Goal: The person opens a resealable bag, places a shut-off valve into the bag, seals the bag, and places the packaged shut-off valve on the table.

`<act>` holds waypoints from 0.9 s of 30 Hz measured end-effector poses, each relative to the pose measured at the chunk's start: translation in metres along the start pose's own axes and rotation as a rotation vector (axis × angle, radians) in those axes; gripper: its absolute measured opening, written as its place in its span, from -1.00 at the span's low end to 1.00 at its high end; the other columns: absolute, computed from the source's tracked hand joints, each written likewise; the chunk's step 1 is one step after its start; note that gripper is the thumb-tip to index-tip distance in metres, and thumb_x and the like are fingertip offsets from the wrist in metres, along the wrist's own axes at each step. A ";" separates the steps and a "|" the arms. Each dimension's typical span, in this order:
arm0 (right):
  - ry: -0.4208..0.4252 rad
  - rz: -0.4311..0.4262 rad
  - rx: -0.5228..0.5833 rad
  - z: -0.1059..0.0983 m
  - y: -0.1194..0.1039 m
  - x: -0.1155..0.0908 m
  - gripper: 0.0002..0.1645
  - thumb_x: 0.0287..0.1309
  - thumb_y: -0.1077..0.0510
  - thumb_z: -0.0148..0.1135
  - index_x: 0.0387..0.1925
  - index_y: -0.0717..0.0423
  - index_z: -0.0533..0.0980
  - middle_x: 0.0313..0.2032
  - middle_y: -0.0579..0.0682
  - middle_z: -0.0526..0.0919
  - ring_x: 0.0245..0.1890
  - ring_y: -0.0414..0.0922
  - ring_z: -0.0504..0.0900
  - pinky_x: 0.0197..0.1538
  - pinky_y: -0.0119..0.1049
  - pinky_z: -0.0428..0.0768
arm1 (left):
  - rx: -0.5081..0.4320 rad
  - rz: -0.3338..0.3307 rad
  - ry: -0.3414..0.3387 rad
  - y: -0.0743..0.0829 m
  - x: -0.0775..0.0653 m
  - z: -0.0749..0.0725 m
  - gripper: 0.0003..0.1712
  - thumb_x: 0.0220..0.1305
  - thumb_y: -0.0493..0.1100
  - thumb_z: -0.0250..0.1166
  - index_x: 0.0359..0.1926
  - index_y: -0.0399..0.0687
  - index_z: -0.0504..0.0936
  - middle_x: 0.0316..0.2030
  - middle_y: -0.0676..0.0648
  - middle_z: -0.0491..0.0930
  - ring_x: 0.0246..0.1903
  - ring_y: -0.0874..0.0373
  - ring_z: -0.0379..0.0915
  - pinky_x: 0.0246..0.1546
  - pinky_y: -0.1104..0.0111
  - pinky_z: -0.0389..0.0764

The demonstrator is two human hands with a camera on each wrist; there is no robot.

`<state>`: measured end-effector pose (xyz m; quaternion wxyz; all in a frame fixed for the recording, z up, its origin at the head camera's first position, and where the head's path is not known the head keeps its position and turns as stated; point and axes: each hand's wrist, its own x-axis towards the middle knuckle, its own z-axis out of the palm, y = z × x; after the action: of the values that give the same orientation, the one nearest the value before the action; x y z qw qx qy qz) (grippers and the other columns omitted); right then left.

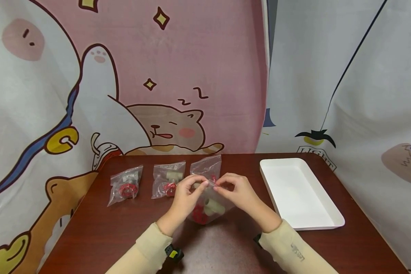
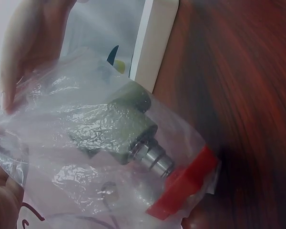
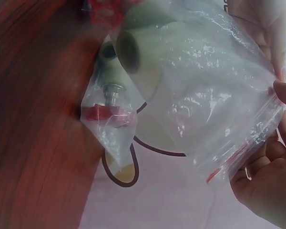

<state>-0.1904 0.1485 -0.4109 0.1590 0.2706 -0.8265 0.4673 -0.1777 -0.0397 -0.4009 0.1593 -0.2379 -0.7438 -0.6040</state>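
Note:
My left hand (image 1: 186,194) and right hand (image 1: 239,190) pinch the upper edge of a clear zip bag (image 2: 43,138) between thumbs and fingers, holding it up over the table. Inside hangs a pale beige valve (image 2: 114,126) with a metal stem (image 2: 155,160) and a red handwheel (image 2: 183,183). In the right wrist view, a red zip line (image 3: 229,162) runs along the bag's mouth near my fingers; whether the mouth is sealed I cannot tell. Clear plastic (image 1: 205,165) also shows behind my hands; I cannot tell if it belongs to another bag.
On the dark red-brown table (image 1: 123,236), two more clear bags stand to the left: one (image 1: 126,186) with a grey fitting and red wheel, another (image 1: 168,179) with a beige valve and red wheel. A shallow white tray (image 1: 303,194) lies at the right. A patterned curtain (image 1: 205,76) hangs behind.

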 end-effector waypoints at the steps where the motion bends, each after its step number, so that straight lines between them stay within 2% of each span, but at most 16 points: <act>1: 0.000 0.010 -0.001 0.000 0.000 0.000 -0.91 -0.03 0.18 0.44 -0.41 0.04 0.66 -0.43 -0.13 0.66 -0.42 -0.19 0.58 -0.35 -0.29 0.59 | 0.010 0.005 0.006 0.000 0.000 0.000 -0.94 0.17 -0.36 0.30 -0.34 -0.31 0.64 -0.36 -0.20 0.64 -0.43 0.12 0.55 -0.49 0.47 0.55; 6: 0.006 0.028 -0.002 0.000 -0.006 0.002 -0.90 -0.08 0.30 0.44 -0.44 0.14 0.65 -0.45 -0.03 0.66 -0.44 -0.09 0.58 -0.39 -0.18 0.58 | 0.038 0.023 0.021 0.002 0.000 0.001 -0.96 0.15 -0.39 0.30 -0.36 -0.32 0.65 -0.37 -0.19 0.65 -0.42 0.13 0.52 -0.52 0.49 0.52; 10: 0.011 0.013 0.005 -0.005 -0.027 0.005 -0.91 -0.09 0.41 0.40 -0.47 0.26 0.63 -0.48 0.07 0.64 -0.48 0.03 0.56 -0.42 -0.26 0.55 | 0.054 0.033 0.024 0.003 0.001 0.001 -0.96 0.15 -0.39 0.30 -0.37 -0.33 0.65 -0.38 -0.19 0.65 -0.41 0.10 0.52 -0.54 0.48 0.52; 13: 0.012 0.005 0.009 -0.010 -0.042 0.005 -0.91 -0.09 0.43 0.39 -0.48 0.29 0.61 -0.50 0.10 0.63 -0.50 0.01 0.55 -0.43 -0.27 0.54 | 0.056 0.030 0.019 0.005 0.001 0.000 -0.96 0.14 -0.39 0.31 -0.37 -0.34 0.65 -0.37 -0.20 0.65 -0.41 0.10 0.53 -0.53 0.48 0.53; 15: 0.008 0.018 0.008 -0.012 -0.044 0.005 -0.92 -0.09 0.42 0.39 -0.48 0.29 0.62 -0.50 0.09 0.63 -0.50 -0.05 0.54 -0.42 -0.25 0.55 | 0.054 0.029 0.016 0.005 0.001 0.000 -0.96 0.14 -0.39 0.31 -0.37 -0.34 0.65 -0.38 -0.20 0.65 -0.41 0.12 0.52 -0.53 0.47 0.54; 17: 0.001 0.032 0.011 -0.012 -0.041 0.005 -0.92 -0.08 0.40 0.39 -0.46 0.28 0.62 -0.49 0.09 0.64 -0.48 -0.13 0.53 -0.41 -0.23 0.57 | 0.055 0.029 0.015 0.005 0.001 0.000 -0.96 0.14 -0.39 0.31 -0.37 -0.33 0.65 -0.38 -0.20 0.65 -0.41 0.14 0.52 -0.54 0.47 0.54; 22: -0.023 0.069 0.007 -0.006 -0.012 -0.001 -0.92 -0.04 0.32 0.40 -0.42 0.22 0.65 -0.45 0.05 0.66 -0.44 -0.18 0.54 -0.37 -0.32 0.58 | 0.062 0.038 0.016 0.005 0.000 0.001 -0.95 0.15 -0.37 0.31 -0.37 -0.33 0.64 -0.38 -0.18 0.65 -0.42 0.15 0.53 -0.54 0.44 0.57; 27: -0.040 0.089 -0.003 -0.008 0.008 -0.007 -0.91 -0.02 0.21 0.43 -0.41 0.08 0.66 -0.43 -0.08 0.67 -0.41 -0.23 0.56 -0.32 -0.38 0.57 | 0.064 0.030 0.014 0.004 0.000 0.001 -0.96 0.15 -0.37 0.31 -0.37 -0.32 0.64 -0.39 -0.18 0.65 -0.47 0.14 0.56 -0.52 0.43 0.59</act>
<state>-0.1890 0.1610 -0.4155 0.1218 0.2429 -0.8414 0.4671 -0.1756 -0.0375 -0.3975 0.1808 -0.2395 -0.7581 -0.5790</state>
